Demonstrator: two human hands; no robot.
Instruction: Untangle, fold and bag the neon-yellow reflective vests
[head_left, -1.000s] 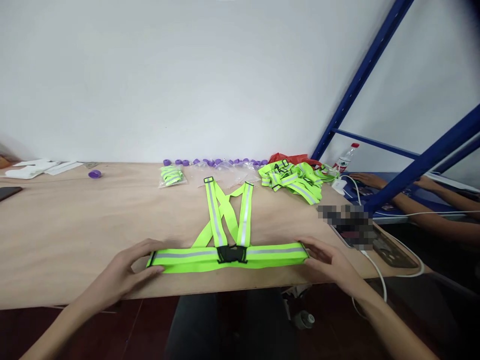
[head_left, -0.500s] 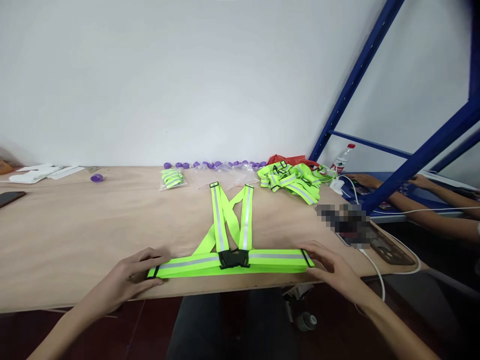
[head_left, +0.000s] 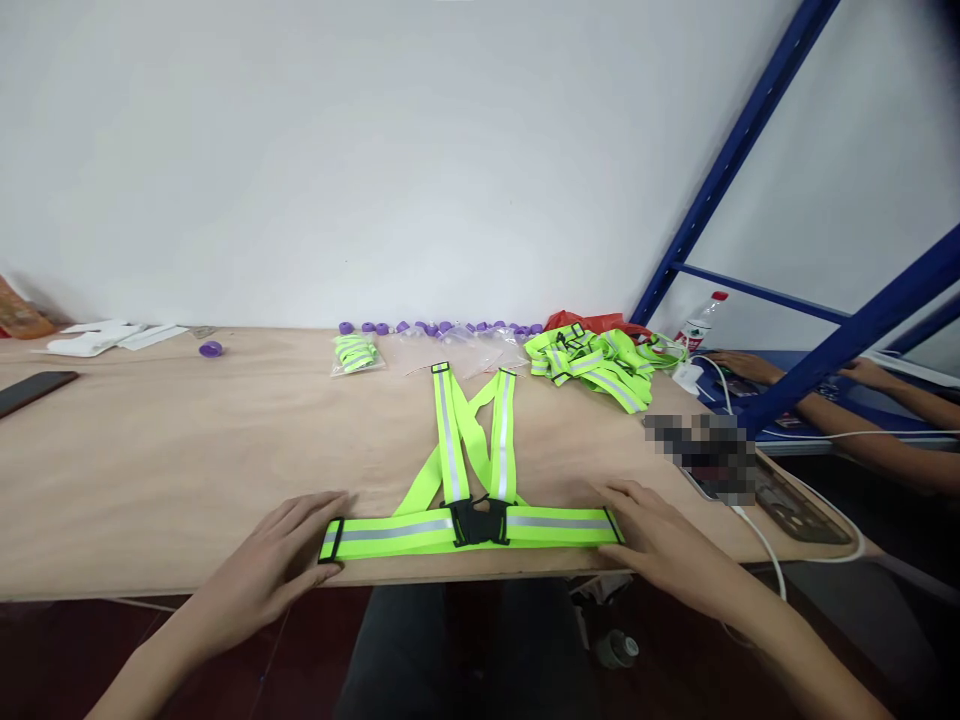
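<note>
Because the green harness (head_left: 454,470) lies between the left grip (head_left: 281,550) and the right grip (head_left: 652,530), with its belt (head_left: 401,535) near the front of the worktop (head_left: 225,450), a tug could slip it off. Both are loosely spread around its ends, so it might go crooked.

The left grip (head_left: 285,550) and the right grip (head_left: 654,532) are bare hands with long, slender fingers (head_left: 319,503). Behind each runs a slim, bare forearm (head_left: 154,660), narrowing at the wrist. Low between the two grips I see dark, greyish trousers (head_left: 394,645), their detail lost in shadow.
</note>
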